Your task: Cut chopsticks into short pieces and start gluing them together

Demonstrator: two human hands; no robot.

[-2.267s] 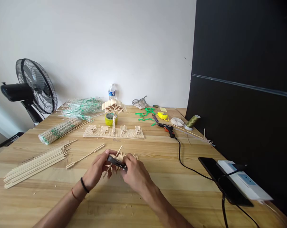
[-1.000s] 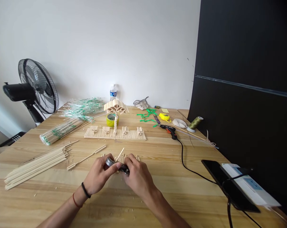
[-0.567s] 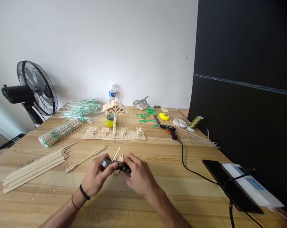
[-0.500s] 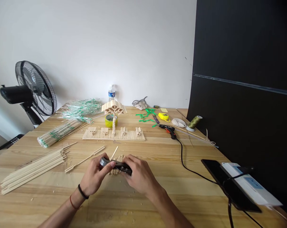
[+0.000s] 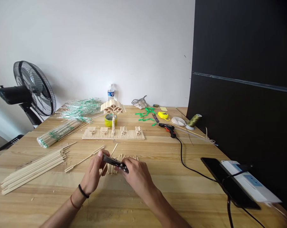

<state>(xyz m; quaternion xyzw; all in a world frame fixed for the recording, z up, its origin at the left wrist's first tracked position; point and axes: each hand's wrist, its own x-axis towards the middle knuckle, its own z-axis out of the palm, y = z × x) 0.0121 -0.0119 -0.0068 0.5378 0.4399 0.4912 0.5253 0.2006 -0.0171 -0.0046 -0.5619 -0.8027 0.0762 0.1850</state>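
Observation:
My right hand point(image 5: 138, 174) is closed around a dark pliers-like cutter point(image 5: 116, 163), whose far end reaches my left thumb. My left hand point(image 5: 94, 171) is closed on a thin wooden stick point(image 5: 113, 149), which slants up and away past the cutter. Whether the jaws touch the stick is hidden. Behind and below the cutter lie several short cut sticks point(image 5: 121, 158) in a row, partly covered by my hands. Farther back stands a stick-built model with a flat base point(image 5: 131, 134), a post and a fanned roof point(image 5: 112, 106).
Long loose sticks point(image 5: 36, 171) and a wrapped stick bundle point(image 5: 59, 133) lie at left. A glue gun point(image 5: 167, 128), yellow tape measure point(image 5: 163, 115) and thread spool point(image 5: 194, 121) sit at back right. The gun's cord runs toward a phone point(image 5: 229, 183) and power strip point(image 5: 251, 180).
The cutter has turned, its far end now raised by my left thumb. My left hand has shifted slightly, and more of the stick and the short pieces shows.

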